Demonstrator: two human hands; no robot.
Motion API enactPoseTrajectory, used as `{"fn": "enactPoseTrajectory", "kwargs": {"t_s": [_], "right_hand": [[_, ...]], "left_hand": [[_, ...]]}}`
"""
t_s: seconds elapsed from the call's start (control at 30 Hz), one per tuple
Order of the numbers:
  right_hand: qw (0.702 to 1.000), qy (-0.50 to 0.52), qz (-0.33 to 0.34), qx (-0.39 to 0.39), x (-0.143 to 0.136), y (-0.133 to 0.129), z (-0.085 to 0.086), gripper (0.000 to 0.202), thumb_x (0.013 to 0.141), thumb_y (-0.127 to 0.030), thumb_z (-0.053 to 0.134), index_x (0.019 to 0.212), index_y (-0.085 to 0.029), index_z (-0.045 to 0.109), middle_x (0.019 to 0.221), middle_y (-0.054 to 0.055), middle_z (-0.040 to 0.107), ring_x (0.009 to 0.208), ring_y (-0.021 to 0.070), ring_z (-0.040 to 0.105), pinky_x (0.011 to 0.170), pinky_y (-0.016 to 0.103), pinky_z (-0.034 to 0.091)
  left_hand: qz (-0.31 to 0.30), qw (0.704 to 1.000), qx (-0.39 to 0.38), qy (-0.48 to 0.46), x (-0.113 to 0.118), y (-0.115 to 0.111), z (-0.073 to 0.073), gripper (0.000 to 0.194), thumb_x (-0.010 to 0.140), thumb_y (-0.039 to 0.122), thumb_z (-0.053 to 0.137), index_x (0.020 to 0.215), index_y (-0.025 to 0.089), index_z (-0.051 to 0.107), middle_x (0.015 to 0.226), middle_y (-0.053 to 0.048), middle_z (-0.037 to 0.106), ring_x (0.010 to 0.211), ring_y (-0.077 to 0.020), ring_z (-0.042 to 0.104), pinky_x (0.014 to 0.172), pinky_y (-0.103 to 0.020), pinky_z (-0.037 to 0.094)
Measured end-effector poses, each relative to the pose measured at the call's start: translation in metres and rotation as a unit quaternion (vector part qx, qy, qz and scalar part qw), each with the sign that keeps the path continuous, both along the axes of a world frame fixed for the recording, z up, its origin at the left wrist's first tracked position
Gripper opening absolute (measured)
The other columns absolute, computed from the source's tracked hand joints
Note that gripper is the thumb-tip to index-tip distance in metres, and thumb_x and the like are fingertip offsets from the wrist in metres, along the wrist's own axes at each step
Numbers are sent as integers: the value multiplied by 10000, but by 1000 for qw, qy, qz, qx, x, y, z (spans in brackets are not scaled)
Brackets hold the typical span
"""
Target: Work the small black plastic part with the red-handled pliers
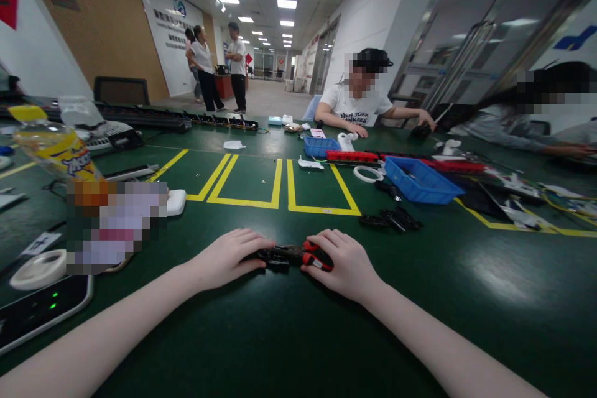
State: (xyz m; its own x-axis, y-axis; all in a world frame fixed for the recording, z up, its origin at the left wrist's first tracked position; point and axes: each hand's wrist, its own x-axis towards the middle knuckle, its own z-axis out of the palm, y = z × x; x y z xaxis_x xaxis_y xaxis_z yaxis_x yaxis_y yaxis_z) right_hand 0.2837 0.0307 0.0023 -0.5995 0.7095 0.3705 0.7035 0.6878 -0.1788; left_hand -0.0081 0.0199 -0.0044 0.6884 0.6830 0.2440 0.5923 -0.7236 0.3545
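My right hand (349,264) is closed around the red-and-black handles of a pair of pliers (318,258), low over the green table. The jaws of the tool point left, toward a small black part (278,261). Opposite it, my left hand (228,256) pinches that dark piece between thumb and fingers. Jaws and part meet between my two hands; I cannot tell whether the jaws grip it. More black parts (396,219) lie on the table beyond my right hand.
Yellow tape outlines (245,203) mark the table ahead. Blue bins (420,181) and a white tape roll (367,174) stand farther right. At left are a drink bottle (56,143), a white ring (40,269) and a black device (46,308). A person (357,99) sits across the table.
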Motion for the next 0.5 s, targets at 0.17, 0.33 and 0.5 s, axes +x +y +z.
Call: {"fn": "enactPoseTrajectory", "kwargs": {"t_s": [0.17, 0.33, 0.5], "right_hand": [[1000, -3, 8, 17, 0, 1, 0, 408, 807, -433, 700, 1114, -174, 629, 1036, 88, 685, 894, 235, 616, 742, 370, 483], [1000, 0, 5, 13, 0, 1, -1, 413, 800, -437, 709, 1112, -180, 628, 1036, 83, 685, 890, 233, 617, 738, 368, 486], [1000, -3, 5, 14, 0, 0, -1, 415, 806, -452, 701, 1114, -184, 624, 1029, 84, 683, 891, 232, 620, 737, 364, 489]], "left_hand": [[-1, 1000, -14, 0, -1, 1, 0, 359, 974, 235, 556, 1329, 258, 502, 1263, -52, 628, 1133, -226, 596, 947, -400, 486], [3, 1000, -17, -7, -1, 1, -1, 374, 967, 240, 564, 1335, 266, 500, 1257, -49, 629, 1127, -225, 596, 940, -402, 491], [5, 1000, -7, -12, -1, 0, -2, 413, 935, 227, 606, 1332, 274, 503, 1254, -48, 626, 1127, -229, 595, 940, -400, 496]]}}
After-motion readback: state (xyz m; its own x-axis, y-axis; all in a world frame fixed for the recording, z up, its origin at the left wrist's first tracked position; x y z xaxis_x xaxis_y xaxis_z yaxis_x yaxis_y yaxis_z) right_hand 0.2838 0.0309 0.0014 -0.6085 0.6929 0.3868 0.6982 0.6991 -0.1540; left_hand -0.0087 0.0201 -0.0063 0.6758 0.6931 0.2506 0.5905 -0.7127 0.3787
